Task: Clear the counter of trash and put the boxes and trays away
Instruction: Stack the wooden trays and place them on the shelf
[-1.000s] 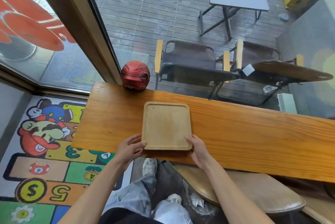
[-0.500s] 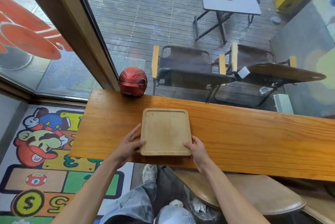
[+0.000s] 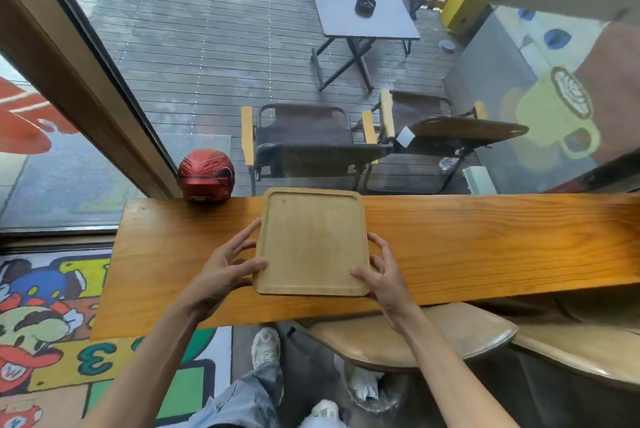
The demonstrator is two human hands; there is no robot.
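A light wooden tray (image 3: 311, 240) with a raised rim and nothing on it is over the middle of the long wooden counter (image 3: 485, 247). Its far edge overlaps the counter's back edge and a thin shadow runs under its near edge, so it looks raised off the wood. My left hand (image 3: 225, 272) grips the tray's left side, thumb on the rim. My right hand (image 3: 382, 272) grips the right side near the front corner, thumb on top.
A red helmet (image 3: 206, 175) sits at the counter's back left, against the window frame. Padded stools (image 3: 408, 341) stand under the counter's front edge beside my legs. Through the glass are folding chairs (image 3: 304, 140) and a small table (image 3: 360, 8) on a deck.
Both hands slid from the tray's near corners up along its sides and closed on it. The tray has come up off the counter and sits farther back in view.
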